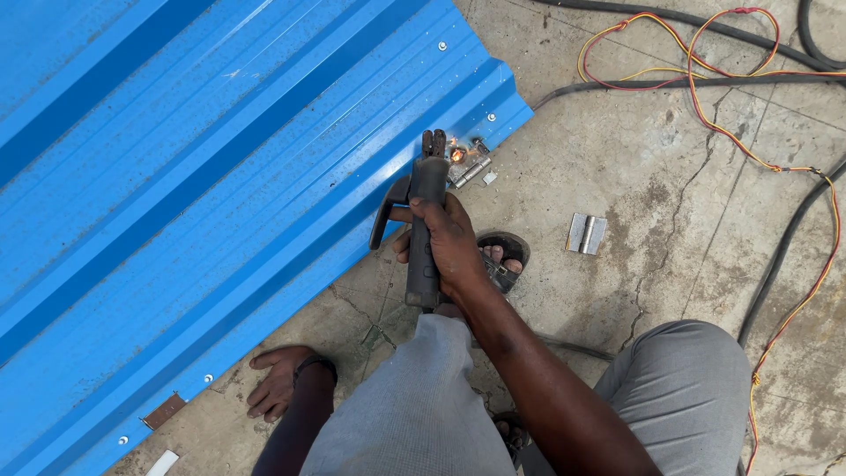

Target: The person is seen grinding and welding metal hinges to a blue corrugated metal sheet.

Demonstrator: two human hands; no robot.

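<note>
The right hand [445,238] has a closed grip around the electrode holder [425,220], its tip sparking on a hinge [467,167] at the blue sheet's [220,176] edge, at 12 o'clock from the hand. The left hand [275,381] lies flat and open on the floor [670,194], holding nothing. Sparks could burn the sandalled foot [502,256] just at 3 o'clock; the weld, possibly still tacking, may slip if the hinge shifts.

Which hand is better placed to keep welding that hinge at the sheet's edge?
Probably the right hand: it grips the electrode holder, whose tip glows at the hinge. The left hand is flat on the floor.
</note>
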